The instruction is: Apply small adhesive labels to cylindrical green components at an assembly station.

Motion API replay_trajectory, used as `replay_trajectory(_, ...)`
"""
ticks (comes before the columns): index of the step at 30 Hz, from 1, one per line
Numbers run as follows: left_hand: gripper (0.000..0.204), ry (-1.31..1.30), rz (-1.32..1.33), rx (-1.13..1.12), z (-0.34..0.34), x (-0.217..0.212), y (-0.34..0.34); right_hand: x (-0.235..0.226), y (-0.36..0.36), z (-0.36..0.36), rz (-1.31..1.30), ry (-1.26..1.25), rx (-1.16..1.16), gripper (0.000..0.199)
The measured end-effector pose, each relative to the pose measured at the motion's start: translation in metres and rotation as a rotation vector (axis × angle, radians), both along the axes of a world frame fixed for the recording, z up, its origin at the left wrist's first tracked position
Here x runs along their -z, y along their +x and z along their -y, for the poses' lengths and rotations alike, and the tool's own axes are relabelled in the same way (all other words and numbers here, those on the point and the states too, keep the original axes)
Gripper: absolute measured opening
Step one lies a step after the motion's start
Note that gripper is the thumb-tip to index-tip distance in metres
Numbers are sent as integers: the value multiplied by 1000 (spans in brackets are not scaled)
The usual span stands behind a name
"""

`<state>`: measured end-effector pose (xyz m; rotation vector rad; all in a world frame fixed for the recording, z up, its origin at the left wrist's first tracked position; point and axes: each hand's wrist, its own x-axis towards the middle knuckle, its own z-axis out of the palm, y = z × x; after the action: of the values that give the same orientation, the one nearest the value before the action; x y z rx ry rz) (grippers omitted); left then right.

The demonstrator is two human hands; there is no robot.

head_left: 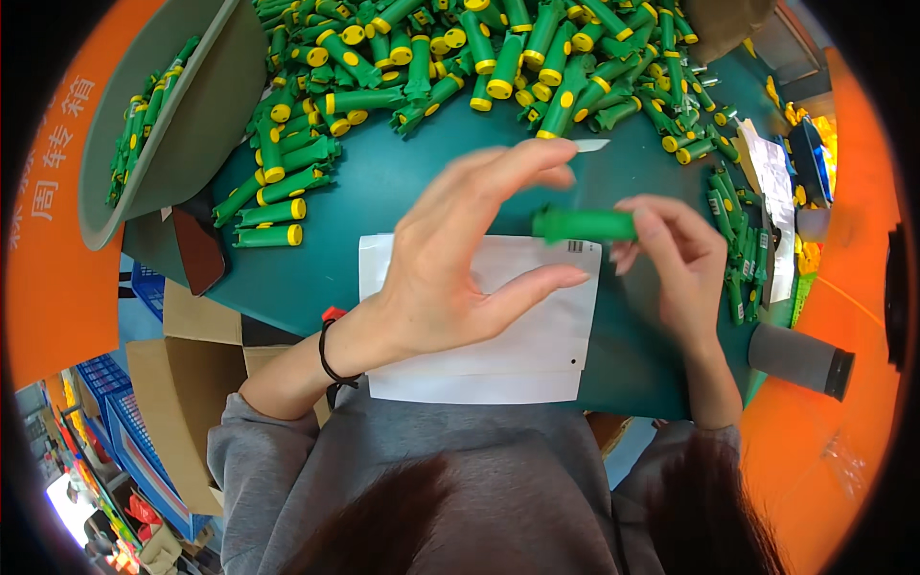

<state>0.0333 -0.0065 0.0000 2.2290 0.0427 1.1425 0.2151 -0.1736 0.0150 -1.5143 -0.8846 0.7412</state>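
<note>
Over the white sheet (517, 350), my left hand (431, 249) is raised with thumb and fingers spread apart. A small pale sliver (593, 146) shows beside its index fingertip; whether it sticks to the finger I cannot tell. My right hand (682, 257) pinches one end of a green plastic tube (586, 225), slightly blurred and lying sideways above the sheet's top edge. Its other end points toward the gap between my left thumb and fingers, without touching them. One small barcode label (575, 246) shows at the sheet's upper right corner.
A big pile of green tubes with yellow caps (498, 57) covers the table's far side. More tubes (743, 240) lie at right, near a grey cylinder (800, 360). At left stand a grey tub (206, 125), a dark red flat object (198, 251) and a cardboard box (172, 412).
</note>
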Motion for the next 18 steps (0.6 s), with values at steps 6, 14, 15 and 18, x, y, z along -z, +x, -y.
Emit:
replay_trajectory(6, 70, -552, -121, 166, 12, 3, -9, 0, -23, 2, -238, -63, -141, 24)
replay_trajectory(14, 20, -452, -159, 114, 8, -14, -16, 14, -29, 4, -22, 125, -182, 42)
replay_trajectory(15, 10, -465, -234, 165, 9, -17, -17, 12, -29, 5, 6, 119, -193, 41)
replay_trajectory(18, 7, -563, -278, 188, 13, -17, -15, 9, -29, 4, 54, 94, -228, 41)
